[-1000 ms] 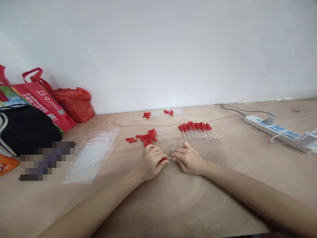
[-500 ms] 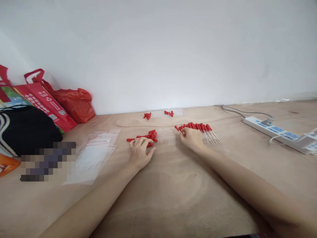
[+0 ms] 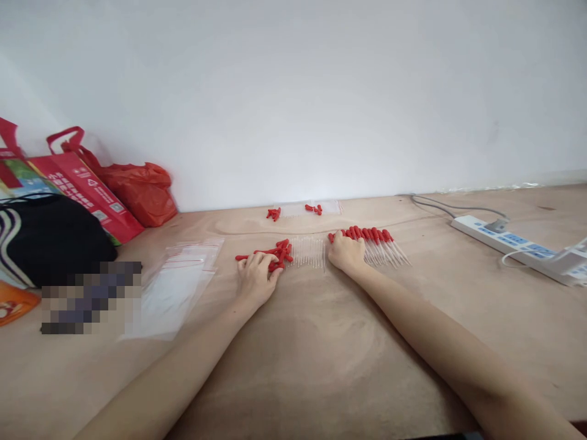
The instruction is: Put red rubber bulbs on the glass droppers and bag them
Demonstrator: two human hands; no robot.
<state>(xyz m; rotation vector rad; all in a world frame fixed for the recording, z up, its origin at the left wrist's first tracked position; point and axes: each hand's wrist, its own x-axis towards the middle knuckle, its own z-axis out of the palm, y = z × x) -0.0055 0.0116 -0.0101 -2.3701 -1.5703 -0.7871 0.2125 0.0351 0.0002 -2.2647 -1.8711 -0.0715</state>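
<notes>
Left hand (image 3: pixel 257 278) lies over the near side of a pile of red handles (image 3: pixel 283 249), fingers bent down onto them and thumb held apart; whether one is pinched beneath the fingers, I cannot tell. Right hand (image 3: pixel 347 252) is curled, knuckles up, at the left end of a slanting row of red-topped sticks (image 3: pixel 389 250), covering part of it; its fingertips are hidden, so whether it grasps a stick cannot be told either. Between the hands, a row of thin clear rods (image 3: pixel 308 252) lies side by side on the tabletop (image 3: pixel 312 366), just right of the pile. Farther off, near the wall, are two small clusters of red handles, one left (image 3: pixel 274 214) and one right (image 3: pixel 313 209).

All of these look very light. The red handles seem smooth and rounded, probably firm plastic and apt to roll, so a thumb-and-finger pinch around the middle should suit them. The clear rods look stiff but slender, perhaps slippery and easily bent or snapped if pressed sideways; they are best taken close to one end and kept in line. A red-topped stick offers its surest hold at the thick red end, leaving the thin pale shaft free of strain.
</notes>
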